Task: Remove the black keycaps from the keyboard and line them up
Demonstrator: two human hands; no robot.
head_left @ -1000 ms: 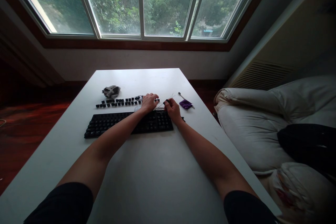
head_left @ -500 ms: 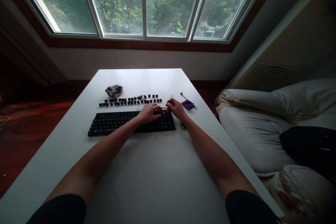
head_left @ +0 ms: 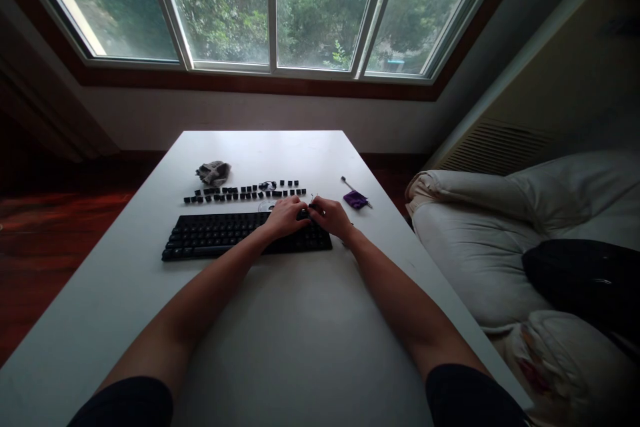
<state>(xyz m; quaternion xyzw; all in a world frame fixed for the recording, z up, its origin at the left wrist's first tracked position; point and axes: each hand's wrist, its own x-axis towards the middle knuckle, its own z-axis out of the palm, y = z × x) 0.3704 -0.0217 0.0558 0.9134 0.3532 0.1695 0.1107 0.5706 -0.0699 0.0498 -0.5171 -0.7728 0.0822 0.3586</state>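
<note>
The person's right hand (head_left: 331, 217) is closed in a pinch, thumb against fingers, on a small black tool with thin wire ends (head_left: 313, 197) protruding beyond the fingertips. The left hand (head_left: 286, 217) is half-curled, palm down, its fingertips just beside the pinch; whether it grips anything cannot be told. Both hands are positioned over the right-hand part of the long black rectangular keyboard (head_left: 215, 233), which extends leftward from the grip.

The keyboard's right edge lies just below the right wrist. Beyond the grip and to its left, small black square keycaps (head_left: 243, 196) stand in rows near the keyboard's far edge. Farther out in that direction lies a crumpled grey cloth (head_left: 214, 173). To the right of the grip is a folded purple cloth (head_left: 355, 199), with a thin dark-tipped stick (head_left: 349, 184) projecting from it.

The smooth white tabletop (head_left: 280, 320) extends from the keyboard toward the body, between the forearms. Its right edge runs between the grip and a cream upholstered sofa (head_left: 465, 233). Red-brown flooring (head_left: 45, 267) lies to the far left; a wide metal-framed window (head_left: 273, 13) stands ahead.
</note>
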